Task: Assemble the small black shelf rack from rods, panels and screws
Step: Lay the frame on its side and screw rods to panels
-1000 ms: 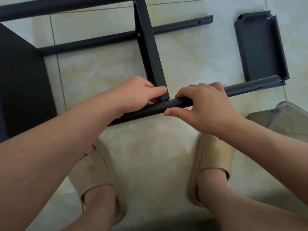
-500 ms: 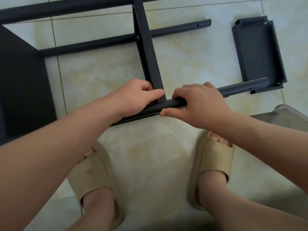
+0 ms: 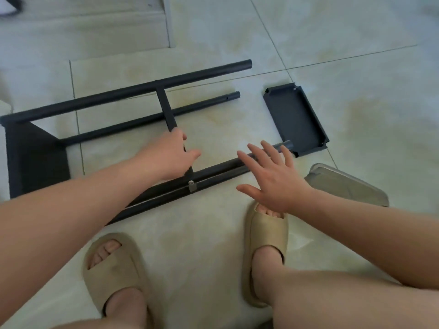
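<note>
- The shelf rack [image 3: 107, 129] lies on its side on the tiled floor [image 3: 202, 245], right in front of the person's feet. It is half built. Lying down like this, its joints are easy to reach.
- The end panel [image 3: 35, 162] is on the left, and three rods run out from it to the right: a far rod [image 3: 213, 72], a middle rod [image 3: 202, 104] and a near rod [image 3: 218, 169].
- The middle panel [image 3: 166, 108] stands on its edge across the rods.
- The left hand [image 3: 173, 157] holds the near end of the middle panel, with the thumb on one side and the fingers on the other. I think this keeps the panel from tipping where it meets the near rod.
- A silver screw [image 3: 191, 186] sticks out of the near rod just under that hand. It does not look screwed all the way in.
- The right hand [image 3: 273, 179] is flat and open, fingers spread, over the right part of the near rod. It holds nothing. I cannot tell if it touches the rod.
- A loose panel [image 3: 294, 117] lies flat on the right, at the free end of the near rod. It looks ready to go on next.
- A grey thing [image 3: 344, 186] sits near the right foot. I cannot tell what it is.
- The person wears tan slippers [image 3: 116, 264].
</note>
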`<control>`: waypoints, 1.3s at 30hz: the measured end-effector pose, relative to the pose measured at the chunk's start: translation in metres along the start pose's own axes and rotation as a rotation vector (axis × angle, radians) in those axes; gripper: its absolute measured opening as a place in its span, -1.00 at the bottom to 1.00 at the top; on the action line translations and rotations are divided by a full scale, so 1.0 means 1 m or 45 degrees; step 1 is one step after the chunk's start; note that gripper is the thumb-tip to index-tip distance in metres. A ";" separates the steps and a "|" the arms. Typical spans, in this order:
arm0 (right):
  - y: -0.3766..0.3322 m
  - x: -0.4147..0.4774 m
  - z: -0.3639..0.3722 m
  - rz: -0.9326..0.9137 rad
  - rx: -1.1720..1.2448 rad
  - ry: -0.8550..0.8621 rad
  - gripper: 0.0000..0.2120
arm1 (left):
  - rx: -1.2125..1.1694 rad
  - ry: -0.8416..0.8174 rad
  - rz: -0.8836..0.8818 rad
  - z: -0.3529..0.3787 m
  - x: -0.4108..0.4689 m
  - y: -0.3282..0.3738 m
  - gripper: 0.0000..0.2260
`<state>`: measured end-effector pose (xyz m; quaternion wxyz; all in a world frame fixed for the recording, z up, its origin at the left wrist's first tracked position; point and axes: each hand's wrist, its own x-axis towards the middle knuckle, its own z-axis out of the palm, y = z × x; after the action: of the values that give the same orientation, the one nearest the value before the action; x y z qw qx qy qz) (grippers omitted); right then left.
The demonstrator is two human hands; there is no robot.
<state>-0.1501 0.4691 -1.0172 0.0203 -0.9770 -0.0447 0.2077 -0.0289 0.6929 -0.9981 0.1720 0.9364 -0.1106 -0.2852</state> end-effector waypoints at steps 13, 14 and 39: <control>0.144 -0.109 0.061 0.398 0.085 0.000 -0.39 | 0.322 -0.593 0.487 0.077 0.006 0.171 -0.53; 0.153 -0.113 0.068 0.401 0.107 0.006 -0.42 | 0.320 -0.658 0.455 0.092 0.008 0.175 -0.52; 0.185 -0.048 0.162 0.232 0.445 -0.423 -0.80 | -0.562 -0.764 0.179 0.212 0.032 0.184 -0.90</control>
<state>-0.2447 0.2838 -1.1564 0.1623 -0.9111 0.0771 0.3708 -0.1444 0.4592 -1.1081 0.3485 0.7418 -0.1559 -0.5514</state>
